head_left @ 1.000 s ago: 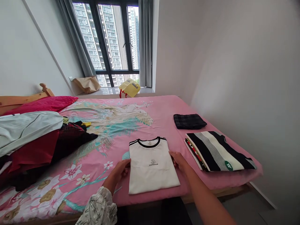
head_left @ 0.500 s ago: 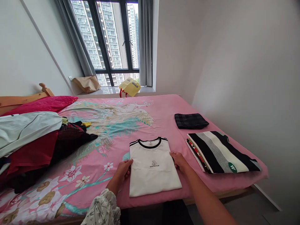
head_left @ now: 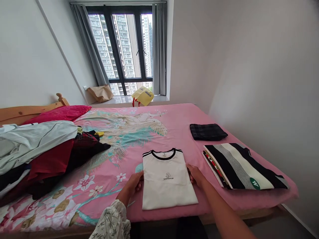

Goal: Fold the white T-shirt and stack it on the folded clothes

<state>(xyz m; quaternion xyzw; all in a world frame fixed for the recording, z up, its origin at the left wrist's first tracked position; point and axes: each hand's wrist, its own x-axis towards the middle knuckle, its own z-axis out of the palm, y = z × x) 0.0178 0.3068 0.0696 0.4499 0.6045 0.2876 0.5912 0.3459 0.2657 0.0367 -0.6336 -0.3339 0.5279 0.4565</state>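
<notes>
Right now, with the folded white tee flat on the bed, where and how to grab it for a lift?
Take the folded white tee by its two long side edges, one hand per side, fingers slid under and thumbs on top. It lies flat, collar away, so the sides are open; the left hand and right hand already rest there. A one-sided grab would probably let the folds fall open.

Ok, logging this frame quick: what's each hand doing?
Left hand: open, touching the folded white T-shirt at its left edge.
Right hand: open, at its right edge.
</notes>
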